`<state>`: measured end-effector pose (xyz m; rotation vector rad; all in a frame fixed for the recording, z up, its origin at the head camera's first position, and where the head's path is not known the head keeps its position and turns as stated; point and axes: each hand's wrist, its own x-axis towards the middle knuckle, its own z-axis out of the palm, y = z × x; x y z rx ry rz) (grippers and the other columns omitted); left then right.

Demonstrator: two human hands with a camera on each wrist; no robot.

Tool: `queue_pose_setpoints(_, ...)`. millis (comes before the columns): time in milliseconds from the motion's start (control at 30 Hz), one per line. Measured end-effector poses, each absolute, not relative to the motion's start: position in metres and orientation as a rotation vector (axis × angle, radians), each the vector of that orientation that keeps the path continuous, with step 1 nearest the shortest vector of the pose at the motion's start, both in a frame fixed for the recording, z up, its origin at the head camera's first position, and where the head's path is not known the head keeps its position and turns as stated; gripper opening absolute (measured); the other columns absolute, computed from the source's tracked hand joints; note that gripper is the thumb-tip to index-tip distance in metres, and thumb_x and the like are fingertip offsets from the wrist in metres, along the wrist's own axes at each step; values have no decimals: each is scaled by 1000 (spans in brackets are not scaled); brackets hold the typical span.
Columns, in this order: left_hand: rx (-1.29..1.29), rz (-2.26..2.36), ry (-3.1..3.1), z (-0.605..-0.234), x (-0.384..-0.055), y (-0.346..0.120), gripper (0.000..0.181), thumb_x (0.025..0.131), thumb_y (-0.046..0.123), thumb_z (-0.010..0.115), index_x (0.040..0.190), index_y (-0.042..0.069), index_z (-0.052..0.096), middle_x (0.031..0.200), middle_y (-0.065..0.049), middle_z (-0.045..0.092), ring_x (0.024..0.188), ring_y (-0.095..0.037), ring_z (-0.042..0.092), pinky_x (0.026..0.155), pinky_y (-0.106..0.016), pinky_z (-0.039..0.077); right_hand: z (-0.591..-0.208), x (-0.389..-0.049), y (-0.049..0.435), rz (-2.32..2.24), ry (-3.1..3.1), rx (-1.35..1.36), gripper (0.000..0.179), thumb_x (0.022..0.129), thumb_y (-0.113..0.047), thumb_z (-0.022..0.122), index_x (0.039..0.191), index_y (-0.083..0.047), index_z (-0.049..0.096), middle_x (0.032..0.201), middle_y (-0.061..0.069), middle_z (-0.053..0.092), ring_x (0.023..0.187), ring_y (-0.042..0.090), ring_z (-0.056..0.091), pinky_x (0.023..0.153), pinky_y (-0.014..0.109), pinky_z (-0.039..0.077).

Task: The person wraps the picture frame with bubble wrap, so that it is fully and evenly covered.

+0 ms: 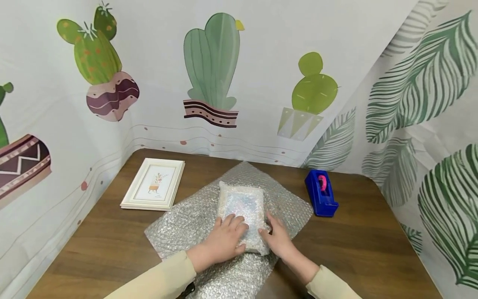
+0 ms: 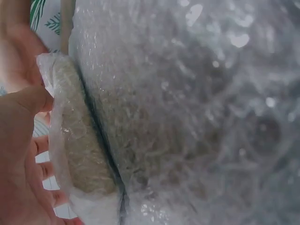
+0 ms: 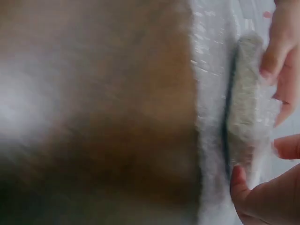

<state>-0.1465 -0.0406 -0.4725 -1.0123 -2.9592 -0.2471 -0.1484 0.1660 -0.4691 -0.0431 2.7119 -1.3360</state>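
A bubble-wrapped picture frame (image 1: 244, 199), its bluish picture showing through the plastic, lies on a larger sheet of bubble wrap (image 1: 194, 224). Across its lower left part rests my left hand (image 1: 225, 241), fingers spread flat over the top. At the right edge is my right hand (image 1: 278, 238), its thumb over the border and its other fingers along the side. The right wrist view shows the package (image 3: 243, 103) edge-on, with the right thumb (image 3: 240, 185) against its near side. In the left wrist view the left thumb (image 2: 35, 101) touches the wrapped edge.
A white picture frame (image 1: 157, 182) with a small plant drawing lies at the back left of the brown table (image 1: 358, 249). To the right stands a blue tape dispenser (image 1: 322, 195) with a pink roll. A printed cactus backdrop (image 1: 261, 70) hangs behind the table.
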Motion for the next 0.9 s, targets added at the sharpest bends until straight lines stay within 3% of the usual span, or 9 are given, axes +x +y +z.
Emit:
queue_pose_setpoints(133, -1017, -364, -2974, -471, -149, -46, 43, 97, 39, 63, 134, 17, 60, 149, -8, 55, 139, -35, 52, 110, -64, 46, -474, -144, 166, -1368, 2719, -42, 60, 94, -11, 68, 145, 12, 48, 134, 30, 61, 107, 31, 61, 90, 39, 53)
queue_pose_setpoints(300, -902, -877, -2974, -468, -152, -67, 62, 96, 25, 66, 151, 5, 46, 160, -20, 44, 146, -43, 44, 117, -63, 40, -477, -141, 166, -1427, 2646, -13, 60, 96, -11, 66, 149, 9, 45, 147, 37, 50, 122, 44, 58, 102, 52, 53)
queue_pose_setpoints(367, -762, -1170, -2957, -467, -152, -78, 72, 95, 21, 68, 157, 1, 37, 163, -25, 36, 149, -47, 38, 120, -65, 34, -479, -140, 166, -1446, 2606, 13, 61, 98, -12, 65, 151, 7, 42, 151, 37, 45, 130, 50, 53, 106, 58, 49)
queue_pose_setpoints(467, -508, -1583, -2908, -469, -151, -91, 80, 94, 16, 70, 160, 0, 27, 164, -30, 31, 147, -53, 37, 119, -66, 33, -480, -139, 166, -1468, 2557, 64, 62, 100, -14, 62, 155, 4, 39, 156, 35, 41, 138, 53, 45, 111, 62, 45)
queue_pose_setpoints(600, -267, -2027, -2783, -475, -150, -99, 81, 92, 7, 68, 158, -8, 24, 163, -32, 29, 147, -53, 37, 120, -60, 36, -480, -140, 167, -1507, 2501, 95, 63, 102, -14, 60, 156, 4, 35, 160, 32, 37, 144, 54, 39, 115, 62, 41)
queue_pose_setpoints(700, -176, -2222, -2707, -479, -151, -100, 79, 91, 0, 66, 156, -12, 24, 164, -31, 27, 151, -49, 31, 123, -58, 30, -480, -140, 167, -1519, 2481, 88, 64, 102, -15, 61, 156, 7, 34, 160, 33, 35, 145, 54, 36, 116, 63, 39)
queue_pose_setpoints(900, -112, -2281, -2721, -483, -151, -99, 80, 89, -2, 65, 158, -7, 25, 162, -31, 32, 153, -48, 27, 125, -59, 26, -478, -143, 169, -1513, 2476, 64, 62, 100, -13, 63, 152, 10, 38, 158, 36, 35, 147, 54, 34, 118, 63, 37)
